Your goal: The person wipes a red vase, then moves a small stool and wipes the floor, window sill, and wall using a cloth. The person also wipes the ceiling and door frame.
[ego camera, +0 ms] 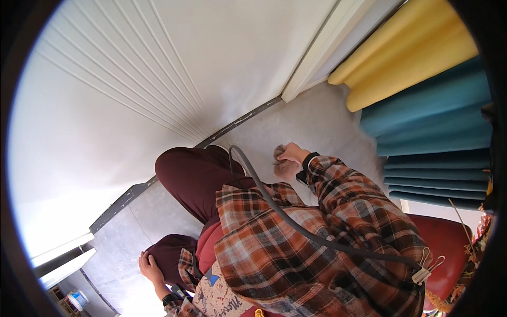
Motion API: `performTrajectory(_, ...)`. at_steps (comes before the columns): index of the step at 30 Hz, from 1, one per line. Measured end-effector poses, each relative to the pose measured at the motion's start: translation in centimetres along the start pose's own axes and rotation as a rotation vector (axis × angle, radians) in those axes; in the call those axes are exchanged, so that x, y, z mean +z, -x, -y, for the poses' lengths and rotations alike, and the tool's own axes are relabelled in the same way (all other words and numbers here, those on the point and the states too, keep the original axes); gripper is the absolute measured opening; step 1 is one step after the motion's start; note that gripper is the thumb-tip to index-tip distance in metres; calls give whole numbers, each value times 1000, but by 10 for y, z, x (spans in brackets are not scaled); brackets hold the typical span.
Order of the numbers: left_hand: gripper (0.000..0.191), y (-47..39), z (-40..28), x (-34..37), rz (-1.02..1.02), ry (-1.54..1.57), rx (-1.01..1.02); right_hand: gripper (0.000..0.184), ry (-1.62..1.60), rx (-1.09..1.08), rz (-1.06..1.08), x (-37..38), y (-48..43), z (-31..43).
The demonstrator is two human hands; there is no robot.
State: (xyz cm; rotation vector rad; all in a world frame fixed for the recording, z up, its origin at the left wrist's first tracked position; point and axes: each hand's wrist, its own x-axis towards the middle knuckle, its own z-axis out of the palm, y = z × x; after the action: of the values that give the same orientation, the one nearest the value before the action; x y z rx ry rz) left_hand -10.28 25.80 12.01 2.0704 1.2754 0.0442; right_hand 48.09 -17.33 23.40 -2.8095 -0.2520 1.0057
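Observation:
My right hand (pixel 292 152) grips a crumpled grey-brown cloth (pixel 286 168), whose lower part hangs or spreads below my fingers. It is over the grey tiled floor (pixel 317 107), to the right of my right leg; I cannot tell if the cloth touches the floor. My left hand (pixel 151 268) holds nothing and rests on my left knee in dark maroon trousers (pixel 174 245), thumb apart from the fingers. Both sleeves belong to a plaid shirt (pixel 273 237). My right leg is bent, with its foot partly hidden near the wall.
A white grooved wall panel (pixel 150 79) with a dark, chipped skirting strip (pixel 245 119) rises ahead. Yellow curtain (pixel 404 47) and teal curtain (pixel 431 111) hang at right. A dark cable (pixel 293 224) crosses my body, near a binder clip (pixel 421 275). A red seat (pixel 439 237) stands behind.

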Motion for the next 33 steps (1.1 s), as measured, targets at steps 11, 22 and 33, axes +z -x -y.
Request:
performTrajectory(11,42,4,51,27,86,160,-226,43,-140,-72,30,17,2,12)
performTrajectory(22,35,-10,63,2,136,88,-220,90,-762,-482,-1073,-250,-57,121)
performTrajectory(33,33,-15,61,8,75,47,-218,69,-462,-215,-976,-269,-35,187)
